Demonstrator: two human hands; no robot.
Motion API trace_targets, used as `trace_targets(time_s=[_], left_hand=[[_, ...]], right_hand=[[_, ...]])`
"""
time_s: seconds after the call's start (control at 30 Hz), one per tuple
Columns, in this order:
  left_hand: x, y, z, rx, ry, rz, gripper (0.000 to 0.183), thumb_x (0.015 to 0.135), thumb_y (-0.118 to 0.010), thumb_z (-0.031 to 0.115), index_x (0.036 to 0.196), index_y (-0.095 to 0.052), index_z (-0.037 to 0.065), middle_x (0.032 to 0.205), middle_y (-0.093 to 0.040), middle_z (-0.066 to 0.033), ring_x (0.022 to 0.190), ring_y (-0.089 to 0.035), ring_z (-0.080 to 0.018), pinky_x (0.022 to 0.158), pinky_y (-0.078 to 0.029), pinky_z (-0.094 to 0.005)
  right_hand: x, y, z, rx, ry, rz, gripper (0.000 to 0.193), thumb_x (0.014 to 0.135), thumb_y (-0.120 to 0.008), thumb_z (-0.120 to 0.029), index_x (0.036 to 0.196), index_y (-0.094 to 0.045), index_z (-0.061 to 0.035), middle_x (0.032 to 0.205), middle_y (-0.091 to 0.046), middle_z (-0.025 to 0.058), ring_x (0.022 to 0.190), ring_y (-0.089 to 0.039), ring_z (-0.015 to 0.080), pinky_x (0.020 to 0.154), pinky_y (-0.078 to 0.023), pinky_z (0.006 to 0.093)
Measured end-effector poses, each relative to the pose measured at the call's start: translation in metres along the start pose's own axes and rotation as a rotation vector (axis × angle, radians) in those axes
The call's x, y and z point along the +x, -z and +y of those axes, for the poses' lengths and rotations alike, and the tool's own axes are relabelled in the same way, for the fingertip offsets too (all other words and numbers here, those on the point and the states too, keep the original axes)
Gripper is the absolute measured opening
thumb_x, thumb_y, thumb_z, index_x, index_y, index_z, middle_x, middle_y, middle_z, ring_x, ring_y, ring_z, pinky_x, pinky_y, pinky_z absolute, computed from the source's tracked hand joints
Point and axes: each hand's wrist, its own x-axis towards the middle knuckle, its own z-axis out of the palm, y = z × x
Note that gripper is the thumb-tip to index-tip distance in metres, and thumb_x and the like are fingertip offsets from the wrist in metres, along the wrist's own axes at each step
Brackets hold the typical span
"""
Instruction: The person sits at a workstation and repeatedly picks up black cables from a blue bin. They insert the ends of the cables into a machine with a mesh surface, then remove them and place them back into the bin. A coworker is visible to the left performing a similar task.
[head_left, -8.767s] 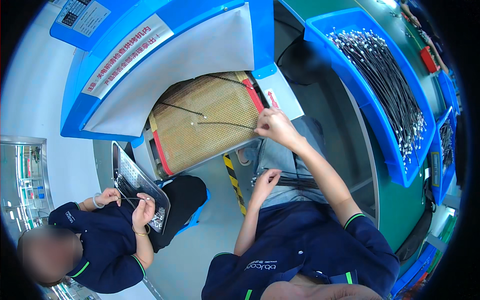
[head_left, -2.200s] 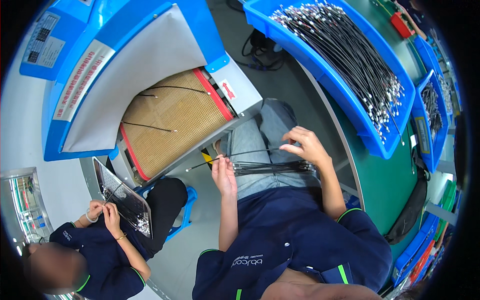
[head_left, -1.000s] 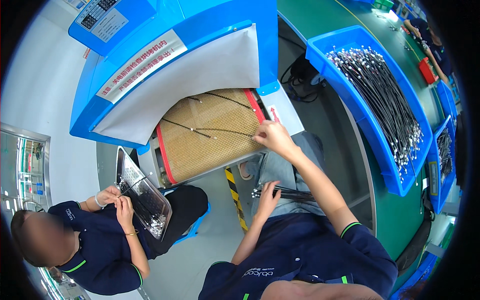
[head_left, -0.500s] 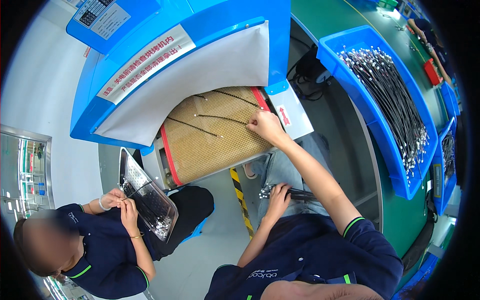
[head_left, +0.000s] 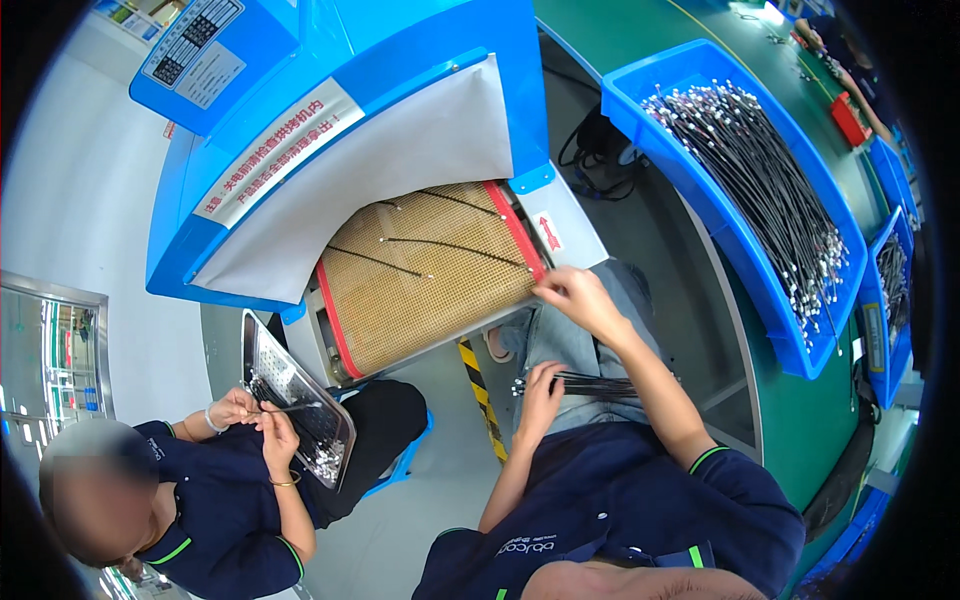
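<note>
Several thin black cables with small pale ends lie slantwise on the tan mesh belt [head_left: 430, 315] of a blue conveyor machine. The nearest cable [head_left: 455, 247] on the right ends close to the belt's red edge. Just off that edge is my right hand [head_left: 583, 303], its fingers loosely bent and slightly apart, with nothing seen in them. On my lap, my left hand [head_left: 541, 402] is closed over one end of a bundle of black cables [head_left: 600, 385]. Part of the bundle is hidden under my right forearm.
To the left, a seated person [head_left: 215, 490] handles a cable above a metal tray [head_left: 262, 345] of cables. A blue bin [head_left: 690, 190] full of black cables stands on the green table [head_left: 800, 440] at right. The machine's blue hood [head_left: 400, 100] arches over the belt.
My right hand has let go of the cable on the belt and drawn back toward me, past the red edge. That cable now lies straight. My left hand stays at the bundle.
</note>
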Motion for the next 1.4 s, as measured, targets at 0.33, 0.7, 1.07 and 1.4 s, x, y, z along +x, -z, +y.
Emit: trace_targets(time_s=[0.33,0.7,1.07,1.4], left_hand=[[0.004,0.021,-0.013,0.122,0.079,0.038,0.029,0.085,-0.059,0.008,0.114,-0.057,0.005,0.118,-0.055,-0.0149,0.111,-0.051,-0.0341,0.095,-0.040,-0.0390],[0.006,0.035,-0.015,0.167,-0.014,-0.069,0.025,0.091,-0.054,0.014,0.113,-0.057,0.004,0.112,-0.057,-0.0158,0.106,-0.050,-0.0347,0.093,-0.040,-0.0398],[0.016,0.064,0.016,0.131,0.067,-0.176,0.018,0.091,-0.052,0.011,0.102,-0.063,0.002,0.090,-0.063,-0.0149,0.086,-0.060,-0.0295,0.077,-0.046,-0.0364],[0.029,0.038,0.068,0.043,-0.025,-0.302,0.017,0.093,-0.054,0.015,0.099,-0.059,-0.001,0.091,-0.069,-0.0118,0.085,-0.068,-0.0207,0.073,-0.051,-0.0301]], right_hand=[[-0.140,0.012,0.093,-0.204,-0.258,-0.520,0.020,0.079,-0.066,-0.023,0.086,-0.067,-0.0045,0.085,-0.067,0.0153,0.080,-0.064,0.0325,0.074,-0.048,0.0407],[-0.139,0.032,0.078,-0.082,-0.186,-0.324,0.020,0.081,-0.065,-0.024,0.088,-0.070,-0.0064,0.087,-0.065,0.0146,0.082,-0.063,0.0330,0.075,-0.048,0.0413],[-0.137,0.075,0.072,-0.052,-0.154,-0.225,0.017,0.079,-0.068,-0.015,0.094,-0.069,-0.0058,0.090,-0.066,0.0108,0.078,-0.064,0.0279,0.071,-0.050,0.0355],[-0.115,0.037,0.037,-0.080,0.285,-0.148,0.015,0.079,-0.066,-0.017,0.092,-0.069,-0.0101,0.085,-0.064,0.0028,0.076,-0.063,0.0241,0.066,-0.051,0.0354]])
